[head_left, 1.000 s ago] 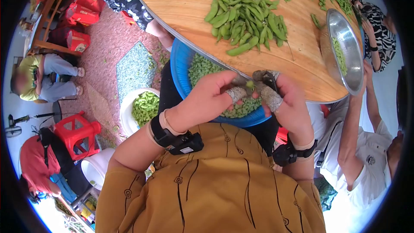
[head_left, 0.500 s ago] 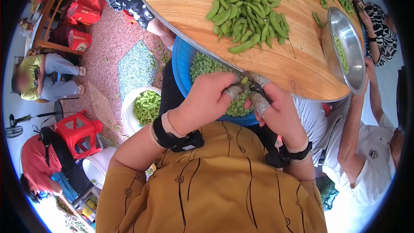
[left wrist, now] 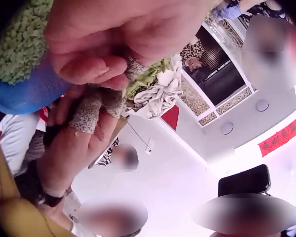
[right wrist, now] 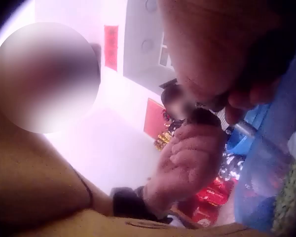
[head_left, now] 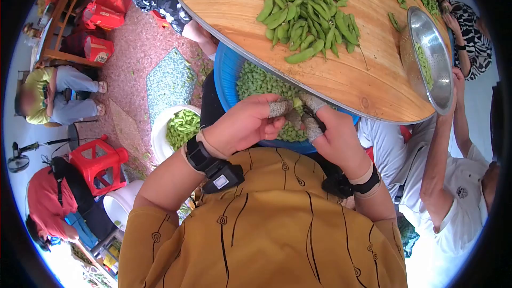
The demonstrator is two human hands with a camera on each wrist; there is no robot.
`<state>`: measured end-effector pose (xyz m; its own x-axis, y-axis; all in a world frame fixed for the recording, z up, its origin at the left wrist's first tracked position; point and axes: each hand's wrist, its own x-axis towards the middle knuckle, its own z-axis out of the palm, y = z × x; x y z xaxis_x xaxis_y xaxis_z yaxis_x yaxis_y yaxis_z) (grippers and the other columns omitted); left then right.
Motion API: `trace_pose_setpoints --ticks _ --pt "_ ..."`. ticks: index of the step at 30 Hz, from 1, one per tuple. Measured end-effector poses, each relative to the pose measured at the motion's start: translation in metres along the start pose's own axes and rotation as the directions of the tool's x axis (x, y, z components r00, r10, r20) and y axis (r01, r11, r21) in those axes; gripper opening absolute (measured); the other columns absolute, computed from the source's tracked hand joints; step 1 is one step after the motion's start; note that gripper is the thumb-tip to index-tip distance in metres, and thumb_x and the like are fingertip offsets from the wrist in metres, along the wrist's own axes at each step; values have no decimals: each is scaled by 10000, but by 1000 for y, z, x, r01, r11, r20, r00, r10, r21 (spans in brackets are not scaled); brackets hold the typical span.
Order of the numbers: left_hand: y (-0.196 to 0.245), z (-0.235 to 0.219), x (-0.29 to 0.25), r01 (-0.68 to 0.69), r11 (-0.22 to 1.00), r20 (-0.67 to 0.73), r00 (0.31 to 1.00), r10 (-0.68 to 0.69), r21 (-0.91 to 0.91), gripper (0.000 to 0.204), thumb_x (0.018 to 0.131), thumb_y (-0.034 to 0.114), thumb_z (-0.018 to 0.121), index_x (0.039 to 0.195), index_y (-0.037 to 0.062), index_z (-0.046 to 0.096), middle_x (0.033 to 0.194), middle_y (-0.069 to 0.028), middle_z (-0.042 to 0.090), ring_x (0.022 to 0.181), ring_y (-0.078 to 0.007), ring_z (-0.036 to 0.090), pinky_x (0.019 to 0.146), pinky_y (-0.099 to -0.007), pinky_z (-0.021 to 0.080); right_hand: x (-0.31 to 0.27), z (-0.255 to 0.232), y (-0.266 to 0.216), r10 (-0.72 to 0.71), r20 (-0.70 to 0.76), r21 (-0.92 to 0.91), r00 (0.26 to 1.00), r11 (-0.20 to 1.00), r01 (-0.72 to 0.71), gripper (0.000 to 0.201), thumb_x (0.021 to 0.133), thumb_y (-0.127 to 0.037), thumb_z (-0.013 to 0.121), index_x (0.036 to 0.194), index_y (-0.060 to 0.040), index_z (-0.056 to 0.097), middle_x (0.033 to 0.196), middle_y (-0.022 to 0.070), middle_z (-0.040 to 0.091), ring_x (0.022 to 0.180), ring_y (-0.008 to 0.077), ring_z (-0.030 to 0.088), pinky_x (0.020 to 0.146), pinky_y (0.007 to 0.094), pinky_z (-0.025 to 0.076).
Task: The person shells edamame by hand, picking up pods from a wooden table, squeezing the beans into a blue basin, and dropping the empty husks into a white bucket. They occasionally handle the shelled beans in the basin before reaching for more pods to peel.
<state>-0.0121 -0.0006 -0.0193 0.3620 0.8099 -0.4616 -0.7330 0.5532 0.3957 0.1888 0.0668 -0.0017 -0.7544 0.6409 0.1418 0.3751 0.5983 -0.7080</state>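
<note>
In the head view my left hand (head_left: 242, 125) pinches a green soybean pod (head_left: 297, 104) between thumb and forefinger. My right hand (head_left: 341, 138) meets it from the other side, gripping a small black tool (head_left: 316, 119) against the pod. Grey speckled covers (head_left: 279, 109) wrap the thumbs and forefingers. Both hands are over a blue basin (head_left: 224, 74) of shelled green beans (head_left: 258, 81), partly hidden by the hands and the table edge. The left wrist view shows both hands close together, the left with its other fingers curled.
A round wooden table (head_left: 368, 85) bears a heap of soybean pods (head_left: 312, 21) and a steel bowl (head_left: 442, 48) at its right edge. On the floor at left stand a white bucket (head_left: 159, 141) of green pods and a red stool (head_left: 96, 160). Other people sit around.
The two hands have shifted slightly left, and the right hand has turned with the black tool. My left hand has rolled, bringing its curled fingers into sight.
</note>
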Motion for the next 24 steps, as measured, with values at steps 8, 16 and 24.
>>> trace_pose_setpoints --ticks 8,16,24 --pt "7 -6 -4 52 979 126 989 -77 195 151 928 146 526 983 8 549 639 -4 458 508 -84 360 479 -238 263 7 -10 -12 414 308 619 856 596 -511 133 820 -48 633 942 -26 583 695 -8 597 556 49 523 481 219 404" --pt "9 -12 -6 80 947 62 993 -104 312 122 905 125 523 943 25 581 629 18 435 511 -65 337 474 -225 243 13 4 -11 19 97 121 995 992 -31 231 717 -84 703 899 -24 574 683 89 605 564 234 579 521 315 465" --pt "19 -25 -44 25 637 -116 988 101 770 125 891 153 555 883 43 613 677 3 538 552 -73 423 493 -230 326 19 -9 -27 25 143 -332 989 943 24 262 684 -78 682 916 -31 570 843 142 598 739 341 604 610 396 498"
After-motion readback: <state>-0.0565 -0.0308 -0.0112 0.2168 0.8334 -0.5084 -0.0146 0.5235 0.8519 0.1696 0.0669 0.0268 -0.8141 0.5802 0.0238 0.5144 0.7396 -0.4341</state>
